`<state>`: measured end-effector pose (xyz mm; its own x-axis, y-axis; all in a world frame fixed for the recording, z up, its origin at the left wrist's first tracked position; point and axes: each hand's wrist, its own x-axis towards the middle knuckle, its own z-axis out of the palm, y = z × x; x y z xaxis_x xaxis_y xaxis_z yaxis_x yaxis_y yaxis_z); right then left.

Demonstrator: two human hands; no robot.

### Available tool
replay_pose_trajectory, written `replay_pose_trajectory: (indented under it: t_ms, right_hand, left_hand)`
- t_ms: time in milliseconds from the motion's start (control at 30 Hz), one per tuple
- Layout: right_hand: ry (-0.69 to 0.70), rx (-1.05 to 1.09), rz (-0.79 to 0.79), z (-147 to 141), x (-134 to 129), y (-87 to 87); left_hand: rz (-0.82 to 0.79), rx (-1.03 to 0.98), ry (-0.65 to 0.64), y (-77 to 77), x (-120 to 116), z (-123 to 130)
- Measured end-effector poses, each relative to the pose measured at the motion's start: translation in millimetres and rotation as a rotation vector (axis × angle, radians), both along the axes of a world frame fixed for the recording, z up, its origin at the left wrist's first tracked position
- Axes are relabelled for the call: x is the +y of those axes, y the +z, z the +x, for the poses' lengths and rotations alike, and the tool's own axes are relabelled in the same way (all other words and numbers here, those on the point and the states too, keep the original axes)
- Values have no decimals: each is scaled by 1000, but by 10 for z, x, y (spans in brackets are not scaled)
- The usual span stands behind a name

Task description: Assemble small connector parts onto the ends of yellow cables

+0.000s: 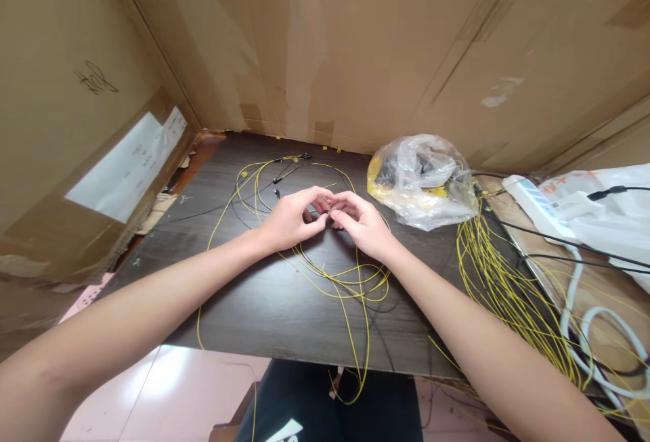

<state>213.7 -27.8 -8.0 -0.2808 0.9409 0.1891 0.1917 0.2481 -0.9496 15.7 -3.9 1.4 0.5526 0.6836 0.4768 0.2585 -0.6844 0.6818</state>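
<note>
A small dark part (326, 212) was pinched betw. fingertips of the L hand (294, 217) and R hand (363, 229), approx. mid-table (244, 313); its exact form couldn't be told. Yellow wire (350, 282) was looped loosely under and nearer than the hands. Wire was judged light, springy, prob. easily kinked, best gripped just behind its black connectors (277, 193). Handwriting (96, 78) on the L carton (51, 42) and print on its white label (119, 174) couldn't be read; no brand was legible.

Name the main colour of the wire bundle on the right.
The wire bundle is mainly yellow, best seen in the head view.
</note>
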Motion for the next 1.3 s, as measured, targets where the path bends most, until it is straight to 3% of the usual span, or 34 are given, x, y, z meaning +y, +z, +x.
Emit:
replay_pose_trajectory:
  t_ms: [1300]
  right_hand:
    - [54,13,-8,-6,10,-2]
  left_hand:
    - [17,-10,-38,-22,14,-6]
